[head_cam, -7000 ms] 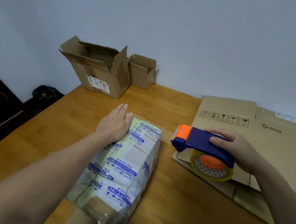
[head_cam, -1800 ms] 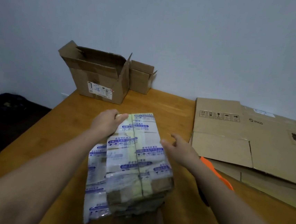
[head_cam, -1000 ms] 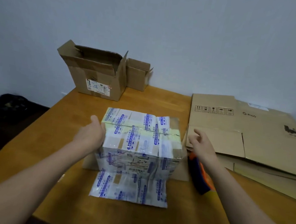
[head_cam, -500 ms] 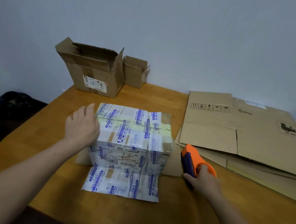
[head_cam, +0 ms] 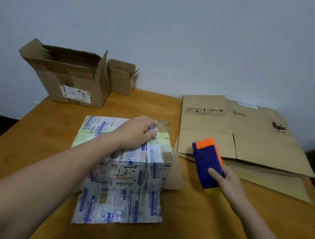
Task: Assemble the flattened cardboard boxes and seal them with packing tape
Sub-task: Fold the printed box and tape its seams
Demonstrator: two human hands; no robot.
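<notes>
Head view: the box [head_cam: 125,162], wrapped in old printed tape, stands on the table [head_cam: 190,228] in front of me. One flap lies flat toward me and a brown one sticks out at its right. My left grip [head_cam: 138,133] rests on the top of the box with fingers curled at the seam; I cannot tell whether they pinch anything. My right grip [head_cam: 229,182] is closed round the dispenser [head_cam: 206,162], held just right of the box, orange end pointing away from me.

I judge that the step in hand is taping the top seam. To do it well, I should press the top flaps flush, start the tape on a side wall of the box, then pull straight along the seam and down the opposite side. The slick old tape may hold poorly, so I should rub the new strip down hard.

Count: one box in hand and one dispenser. Two open boxes [head_cam: 70,76] stand far left of the box, a big and a small. A stack of flat cardboard [head_cam: 256,144] lies right of it, at least two sheets.
</notes>
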